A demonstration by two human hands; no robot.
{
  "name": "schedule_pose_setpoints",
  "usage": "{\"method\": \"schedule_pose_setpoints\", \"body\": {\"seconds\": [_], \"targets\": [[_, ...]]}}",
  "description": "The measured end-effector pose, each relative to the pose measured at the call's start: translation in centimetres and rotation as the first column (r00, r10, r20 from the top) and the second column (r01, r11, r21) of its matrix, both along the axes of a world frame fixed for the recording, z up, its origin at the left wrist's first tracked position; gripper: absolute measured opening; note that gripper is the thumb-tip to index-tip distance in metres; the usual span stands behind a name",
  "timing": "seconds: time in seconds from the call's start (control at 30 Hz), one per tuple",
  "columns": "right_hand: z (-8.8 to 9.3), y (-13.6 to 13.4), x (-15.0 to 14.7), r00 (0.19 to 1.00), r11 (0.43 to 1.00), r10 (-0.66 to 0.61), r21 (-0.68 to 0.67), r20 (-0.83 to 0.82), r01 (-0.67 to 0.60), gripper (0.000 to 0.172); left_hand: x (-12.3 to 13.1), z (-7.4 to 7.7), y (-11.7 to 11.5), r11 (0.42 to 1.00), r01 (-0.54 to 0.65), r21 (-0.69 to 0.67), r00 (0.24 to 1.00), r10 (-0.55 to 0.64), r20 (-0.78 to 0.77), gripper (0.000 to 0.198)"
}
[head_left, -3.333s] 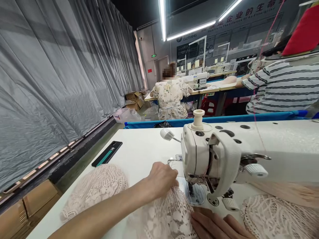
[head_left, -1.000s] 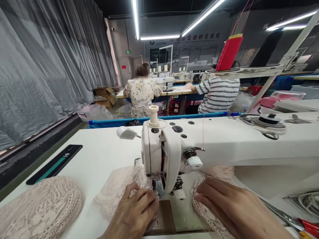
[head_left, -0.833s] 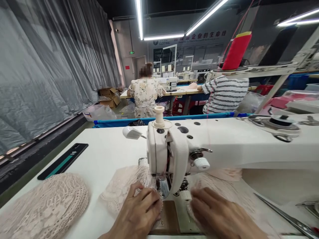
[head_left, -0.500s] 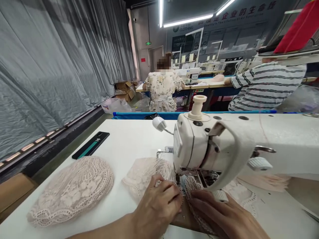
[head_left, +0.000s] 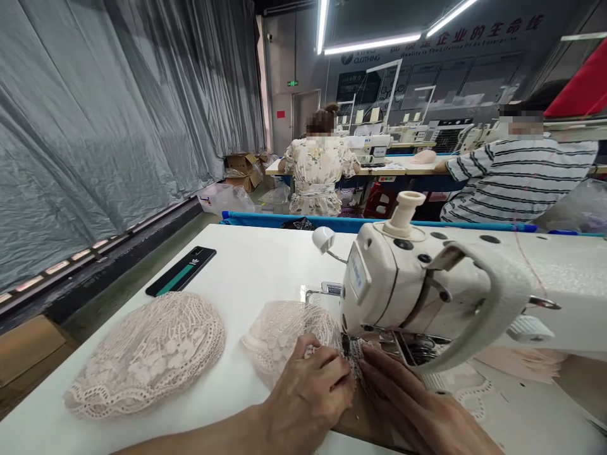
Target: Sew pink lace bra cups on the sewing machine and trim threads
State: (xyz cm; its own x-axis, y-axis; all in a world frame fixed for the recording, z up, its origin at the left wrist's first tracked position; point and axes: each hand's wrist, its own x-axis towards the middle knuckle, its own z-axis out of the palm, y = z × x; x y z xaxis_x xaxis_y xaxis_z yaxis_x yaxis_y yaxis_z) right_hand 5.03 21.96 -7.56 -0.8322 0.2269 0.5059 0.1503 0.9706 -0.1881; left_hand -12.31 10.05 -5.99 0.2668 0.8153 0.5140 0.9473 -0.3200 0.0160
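Just brought the right hand point(head_left: 417, 393) in from well right of the needle to three o'clock of the left hand point(head_left: 315, 382), with a narrow pale-pink openwork lace strip point(head_left: 359, 363) now between both, beside the dark metal presser foot point(head_left: 346, 346). Kept the left hand in place, curled over the edge of a rounded pale-pink lace piece point(head_left: 279, 332) lying at its eleven o'clock; cannot tell whether pinching or only pressing. Laid the right fingers straight and together along the strip; cannot tell about any pinch beneath. Judging by this, seems to mean guiding lace at the needle rather than fetching it. Counting, with clock directions from the left hand: two hands; one glossy white sewing machine point(head_left: 379, 284) at one o'clock; two rounded lace pieces, including a fuller pale-pink lace mound point(head_left: 152, 360) at nine; one strip; one flat scalloped lace edge point(head_left: 477, 398) at three, perhaps joined to the strip; one gathered peach fabric heap point(head_left: 521, 360), also at three; one flat black phone with a teal stripe point(head_left: 183, 272) at ten on the white bench point(head_left: 260, 265); two seated people, in floral cloth point(head_left: 320, 167) at twelve and striped cloth point(head_left: 526, 180) at two.
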Motion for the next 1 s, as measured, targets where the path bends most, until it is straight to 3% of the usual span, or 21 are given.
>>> {"method": "schedule_pose_setpoints", "body": {"seconds": [0.63,0.8,1.0], "targets": [[0.7,0.5,0.2,0.998,0.996,0.056,-0.077,0.022,-0.054,0.020,-0.4,0.1,-0.2,0.997,0.001,-0.074,1.000,0.000,0.009,0.009],[0.0,0.9,0.1,0.998,0.995,0.058,-0.088,0.013,-0.057,0.022,-0.5,0.4,-0.2,0.991,0.014,-0.136,1.000,-0.014,0.004,0.027],[-0.5,0.9,0.1,0.997,0.997,0.070,-0.045,0.025,-0.069,0.024,-0.4,-0.1,0.1,0.996,0.027,-0.081,0.995,-0.019,0.096,0.030]]}}
